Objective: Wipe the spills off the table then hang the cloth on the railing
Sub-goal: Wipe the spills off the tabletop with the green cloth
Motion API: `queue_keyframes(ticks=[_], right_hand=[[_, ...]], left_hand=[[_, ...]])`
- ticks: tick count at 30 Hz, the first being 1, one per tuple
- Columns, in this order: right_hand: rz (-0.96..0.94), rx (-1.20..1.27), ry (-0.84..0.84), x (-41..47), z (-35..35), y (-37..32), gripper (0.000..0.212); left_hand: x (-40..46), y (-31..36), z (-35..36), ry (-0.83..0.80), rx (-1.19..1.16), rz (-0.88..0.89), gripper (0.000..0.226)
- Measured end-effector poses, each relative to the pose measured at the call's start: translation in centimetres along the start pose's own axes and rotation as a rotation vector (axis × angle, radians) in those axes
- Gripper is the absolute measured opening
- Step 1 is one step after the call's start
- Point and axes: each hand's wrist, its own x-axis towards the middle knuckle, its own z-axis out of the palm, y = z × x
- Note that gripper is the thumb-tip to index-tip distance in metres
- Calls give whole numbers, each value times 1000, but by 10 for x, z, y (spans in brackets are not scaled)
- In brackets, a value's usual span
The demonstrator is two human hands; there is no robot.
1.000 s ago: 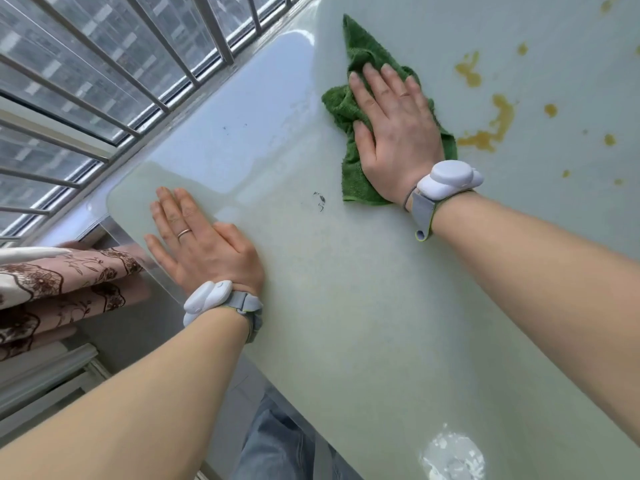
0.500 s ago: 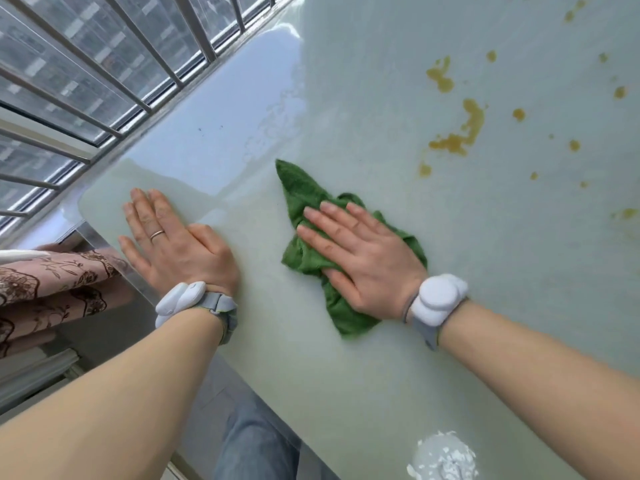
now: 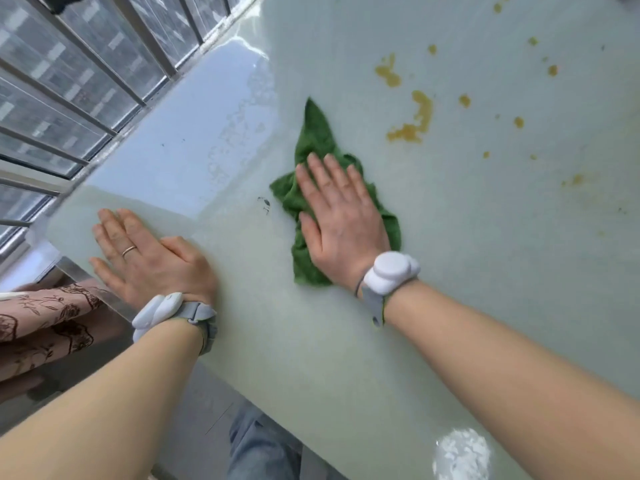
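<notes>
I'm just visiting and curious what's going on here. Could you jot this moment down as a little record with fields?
activity: wiping a table
table: pale glossy top
cloth: green, crumpled, flat under the right hand
left hand: flat on the table near its corner, holding nothing
spills: yellow-orange blotches beyond the cloth, not yet wiped
other mark: white patch by the near edge
railing: metal bars, no cloth on it

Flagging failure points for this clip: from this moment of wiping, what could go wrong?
The yellow spills lie apart from the green cloth under the right hand, so strokes here may miss them. The cloth is bunched, so it might smear the spill rather than lift it. The left hand rests flat at the table corner; on a wet glossy top it could slip.
</notes>
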Motion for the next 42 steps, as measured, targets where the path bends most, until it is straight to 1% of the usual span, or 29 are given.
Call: queue_keyframes(ticks=[2,4,8,10,12,14,16,18,21,24,28,32,35,39,42], right_hand=[[-48,18,-30,-35,-3,-7,61],[-76,25,-31,-51,-1,-9,60],[-168,38,-36,-48,0,7,59],[-210,42,-41,-39,0,21,59],[-213,36,-26,-30,-1,34,58],[-190,27,-16,-21,-2,43,57],[-151,18,-6,-8,-4,54,57],[-90,5,10,11,-6,69,57],[-5,-32,32,46,-11,99,58],[73,-47,34,88,-20,130,59],[127,-65,22,122,-24,153,59],[170,-94,55,116,-21,143,59],[214,-71,64,85,-22,113,61],[112,-24,-25,-5,-18,62,61],[81,-24,-34,-28,-15,55,61]], left_hand=[[-2,4,-3,-26,1,3,66],[1,6,-6,-62,3,-6,66],[14,33,-23,-102,-66,-81,70],[12,67,-28,-102,-152,-12,69],[-1,103,-25,-119,-219,102,67],[-18,132,-13,-152,-235,196,65],[-34,148,0,-188,-212,236,63],[-42,154,13,-192,-189,246,60],[-45,149,25,-180,-160,277,62],[-47,149,29,-134,-118,272,62],[-50,152,30,-111,-107,265,62],[-50,151,29,-131,-94,251,62],[-50,153,26,-156,-86,263,64],[-49,153,20,-197,-67,276,66],[-48,155,21,-184,-71,273,64]])
